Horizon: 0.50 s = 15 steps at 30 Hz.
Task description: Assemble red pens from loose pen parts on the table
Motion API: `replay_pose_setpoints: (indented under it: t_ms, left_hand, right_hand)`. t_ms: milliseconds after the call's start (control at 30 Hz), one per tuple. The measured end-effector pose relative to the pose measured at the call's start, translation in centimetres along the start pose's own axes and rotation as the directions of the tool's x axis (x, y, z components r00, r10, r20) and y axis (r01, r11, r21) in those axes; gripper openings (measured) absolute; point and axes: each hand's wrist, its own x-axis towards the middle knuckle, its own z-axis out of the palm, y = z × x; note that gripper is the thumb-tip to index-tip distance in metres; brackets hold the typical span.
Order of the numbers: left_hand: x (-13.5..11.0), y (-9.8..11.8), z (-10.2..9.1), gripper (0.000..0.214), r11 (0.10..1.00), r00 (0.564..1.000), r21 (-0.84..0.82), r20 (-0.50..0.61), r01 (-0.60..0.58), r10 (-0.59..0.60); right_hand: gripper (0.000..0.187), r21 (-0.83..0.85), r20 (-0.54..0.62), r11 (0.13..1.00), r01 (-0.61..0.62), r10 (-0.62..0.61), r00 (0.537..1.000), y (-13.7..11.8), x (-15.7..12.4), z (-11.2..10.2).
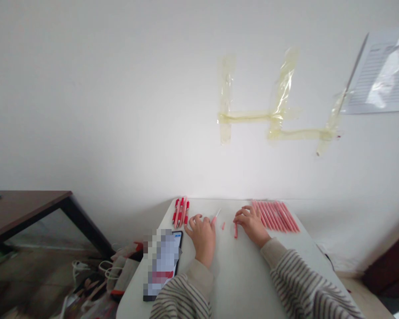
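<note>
On the white table, my left hand [202, 237] has its thumb and forefinger at a pink pen part [214, 219] with a thin white refill sticking out toward the wall. The part's lower end is hidden by the fingers; the other fingers are bent and spread. My right hand [252, 225] has its fingertips at the upper end of a short pink pen barrel [236, 232]. Between the hands, apart from both, lies a small pink pen piece [223, 226]. A row of several pink pens [277, 217] lies just right of my right hand.
Several red-and-pink pens [181, 212] lie at the table's back left. A phone [162, 266] rests along the left edge beside my left forearm. The white table [241, 283] meets the wall [136, 110] behind. Left stand a brown desk [26, 206] and cluttered bags [123, 274].
</note>
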Motion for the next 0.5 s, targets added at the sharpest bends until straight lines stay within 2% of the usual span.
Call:
replay_pose_setpoints:
  t_ms: [333,500]
  left_hand:
    - [0.28,0.18,-0.03,0.031,0.999,1.000,-0.049,-0.001,0.016,-0.017]
    - [0.36,0.45,-0.33,0.017,0.990,0.999,-0.142,0.041,0.020,-0.014]
  right_hand:
    - [0.021,-0.024,-0.044,0.999,-0.026,0.025,0.999,0.49,-0.02,0.36]
    - [0.023,-0.028,-0.101,0.999,-0.034,0.031,0.994,0.47,-0.11,0.14]
